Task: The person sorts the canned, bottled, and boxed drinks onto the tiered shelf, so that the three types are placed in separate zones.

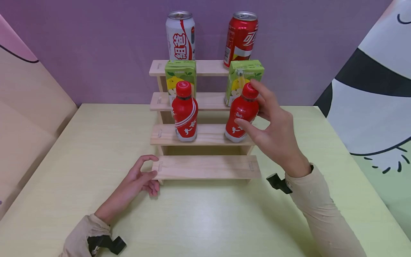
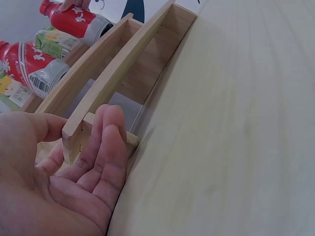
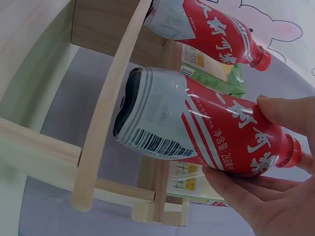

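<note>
My right hand holds a small red cola bottle between thumb and fingers, with the index finger up by its red cap. Its base is close over the right end of the second-lowest step of a wooden tiered shelf. The right wrist view shows the bottle's barcode and black-rimmed base near the step's edge. A matching cola bottle stands upright at the left of that step. My left hand grips the left end of the lowest step, thumb and index finger at its corner.
Two green juice cartons, a left one and a right one, stand on the step behind. The top step carries a white can and a red can. A purple backdrop rises behind the pale table.
</note>
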